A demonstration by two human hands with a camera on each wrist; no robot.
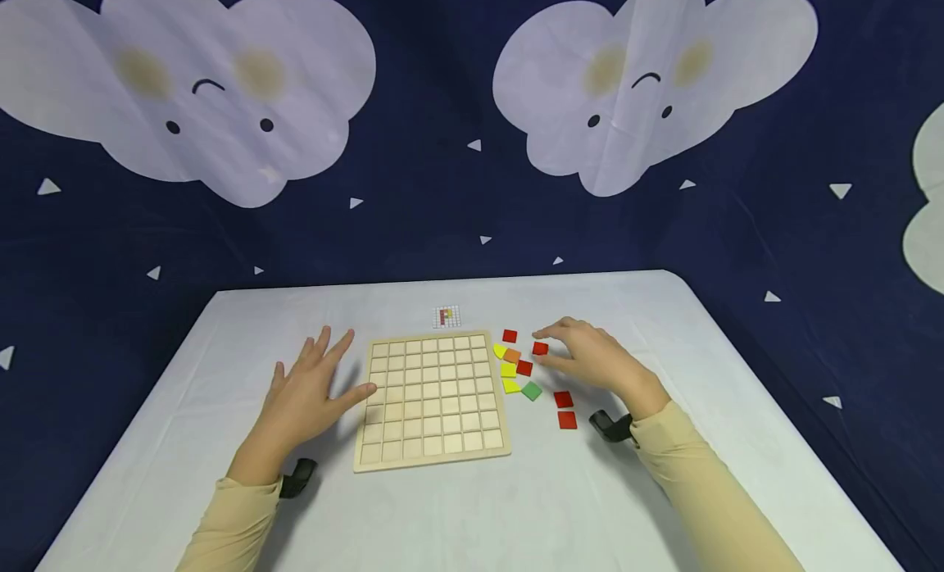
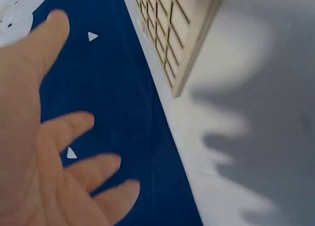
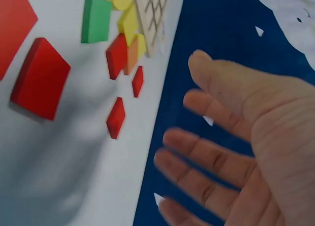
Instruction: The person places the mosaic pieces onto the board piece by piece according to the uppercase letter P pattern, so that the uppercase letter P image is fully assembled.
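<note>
A square wooden grid board [image 1: 431, 401] with many shallow cells lies on the white table. My left hand [image 1: 304, 396] is spread open beside its left side, the thumb tip overlapping the board's edge in the head view; nothing is in this hand. To the right of the board my right hand [image 1: 593, 355] hovers with fingers apart, the thumb and forefinger on either side of a red square tile [image 1: 541, 348]. The right wrist view shows a gap between the right hand [image 3: 221, 142] and the tiles, with nothing in its grasp.
Near the board's right edge lie yellow tiles [image 1: 509, 370], an orange tile [image 1: 512, 356], a green tile [image 1: 532, 391] and more red tiles [image 1: 564, 399]. A small printed pattern card [image 1: 447, 316] sits behind the board. A dark blue cloth [image 1: 435, 236] with clouds hangs behind the table.
</note>
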